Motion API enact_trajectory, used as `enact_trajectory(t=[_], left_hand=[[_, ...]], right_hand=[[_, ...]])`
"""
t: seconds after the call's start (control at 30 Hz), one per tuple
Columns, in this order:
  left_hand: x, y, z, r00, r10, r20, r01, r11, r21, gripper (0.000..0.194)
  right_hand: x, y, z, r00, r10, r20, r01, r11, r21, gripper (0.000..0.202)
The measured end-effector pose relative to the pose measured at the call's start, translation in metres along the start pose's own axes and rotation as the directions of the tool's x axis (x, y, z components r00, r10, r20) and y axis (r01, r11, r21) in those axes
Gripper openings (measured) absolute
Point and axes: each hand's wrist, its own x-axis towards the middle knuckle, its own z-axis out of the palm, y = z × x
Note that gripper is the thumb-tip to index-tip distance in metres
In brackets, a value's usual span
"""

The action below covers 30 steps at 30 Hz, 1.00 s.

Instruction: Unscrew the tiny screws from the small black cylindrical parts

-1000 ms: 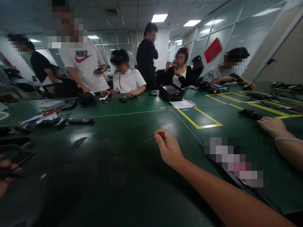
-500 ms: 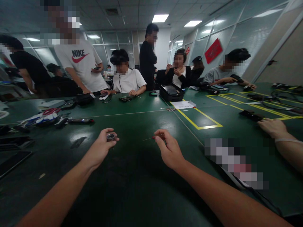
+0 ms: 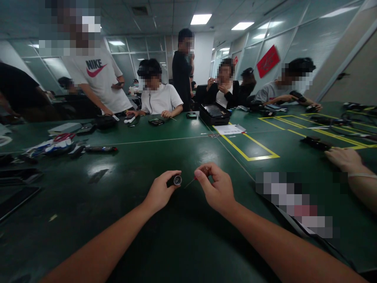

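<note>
One dark cylinder (image 3: 177, 180) has moved nearer one screwdriver (image 3: 205, 170).

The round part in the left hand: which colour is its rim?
Silver-grey. The part shows best in the head view.

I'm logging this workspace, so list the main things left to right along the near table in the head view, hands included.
Flat dark slab, red loops, dark tube, left hand holding a metal-rimmed cylinder, right hand holding a thin-shafted tool, another person's hand.
</note>
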Motion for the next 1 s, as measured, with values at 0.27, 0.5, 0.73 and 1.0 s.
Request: enact_trajectory(t=[0.27, 0.5, 0.73, 1.0], left_hand=[[0.001, 0.0, -0.002, 0.999, -0.045, -0.016, 0.045, 0.999, -0.009, 0.035], [-0.001, 0.001, -0.002, 0.999, -0.047, -0.006, 0.047, 0.999, 0.009, 0.037], [-0.001, -0.005, -0.002, 0.998, -0.055, -0.026, 0.055, 0.998, 0.008, 0.037], [-0.002, -0.008, -0.003, 0.999, -0.026, -0.042, 0.028, 0.998, 0.05, 0.038]], right_hand=[[-0.004, 0.008, 0.003, 0.999, -0.006, -0.038, 0.01, 0.995, 0.103, 0.015], [-0.002, 0.008, 0.006, 0.999, -0.009, 0.033, 0.009, 1.0, -0.014, 0.015], [0.003, 0.003, 0.004, 0.998, 0.025, 0.053, -0.017, 0.989, -0.15, 0.019], [0.006, 0.007, 0.003, 0.999, -0.011, 0.04, 0.026, 0.921, -0.388, 0.05]])
